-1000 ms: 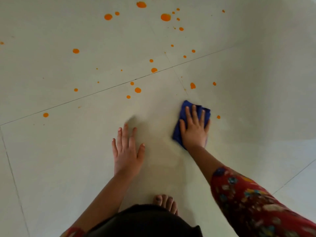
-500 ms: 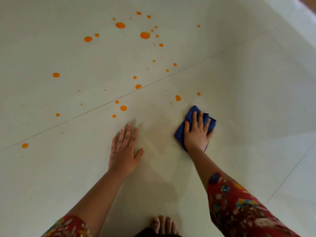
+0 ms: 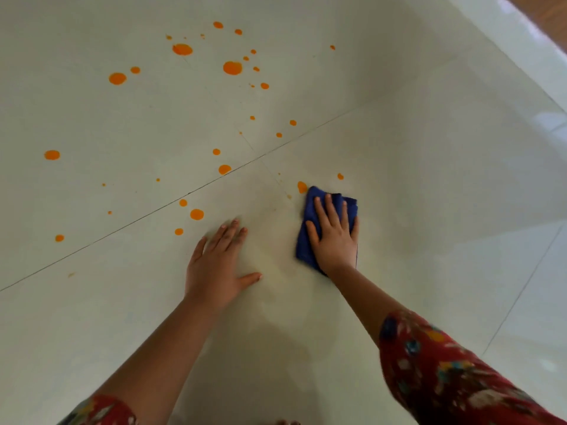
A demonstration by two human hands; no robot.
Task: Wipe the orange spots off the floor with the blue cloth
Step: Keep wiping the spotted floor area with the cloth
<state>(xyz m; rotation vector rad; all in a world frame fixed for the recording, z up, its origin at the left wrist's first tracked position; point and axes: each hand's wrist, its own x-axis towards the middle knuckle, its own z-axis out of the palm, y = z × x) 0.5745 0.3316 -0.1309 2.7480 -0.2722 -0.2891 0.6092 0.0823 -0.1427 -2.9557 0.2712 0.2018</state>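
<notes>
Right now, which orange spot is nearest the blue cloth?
The oval orange spot at the far left corner of the blue cloth, almost touching its edge. The smaller spot beyond the cloth stands clearly apart; all others lie farther away.

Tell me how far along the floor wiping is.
Early on. Done: the floor between the hands shows only a faint yellowish smear. In hand: the right hand presses the blue cloth flat, its front corner at an orange spot. Remaining: most orange spots beyond, while the left hand rests on the floor.
</notes>
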